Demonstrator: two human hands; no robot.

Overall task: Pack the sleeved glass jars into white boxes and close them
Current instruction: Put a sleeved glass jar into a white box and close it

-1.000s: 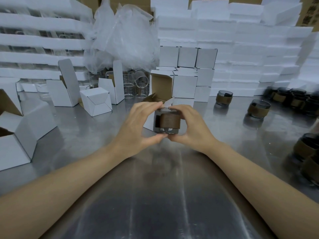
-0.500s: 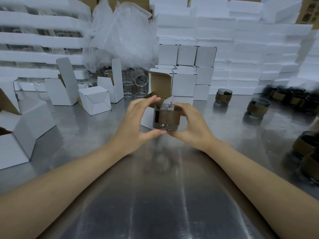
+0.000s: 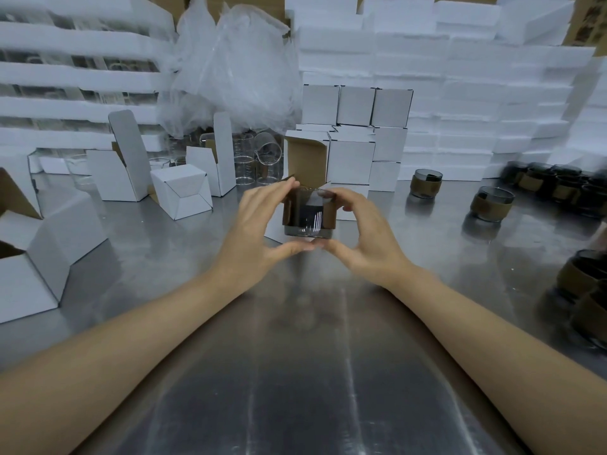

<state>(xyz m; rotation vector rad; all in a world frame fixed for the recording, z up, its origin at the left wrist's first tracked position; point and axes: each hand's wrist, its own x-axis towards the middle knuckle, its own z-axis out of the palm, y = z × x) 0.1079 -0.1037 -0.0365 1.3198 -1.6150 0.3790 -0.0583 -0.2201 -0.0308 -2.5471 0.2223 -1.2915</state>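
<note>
Above the counter point(image 3: 138, 257), left hand point(image 3: 254, 238) and right hand point(image 3: 369, 239) curl their fingers point(image 3: 279, 192) round a sleeved jar point(image 3: 308, 215), before an open box point(image 3: 307, 160); contents hidden.

The jar point(image 3: 308, 213) in the middle is smoky grey glass with a brown sleeve round it and thin white streaks of light on the front. The open box point(image 3: 307, 159) behind it is white outside and plain cardboard brown inside (same deal with the flap boxes point(image 3: 115, 175) on the left). The closed boxes point(image 3: 356, 106) are white with thin dark lines along the edges. Spare jars point(image 3: 491, 203) on the right: grey glass, olive-brown sleeves. The table point(image 3: 295, 389) is silvery grey with pale streaks. The foam slabs point(image 3: 492, 93) are all white, and the bag point(image 3: 230, 70) is clear and whitish.
</note>
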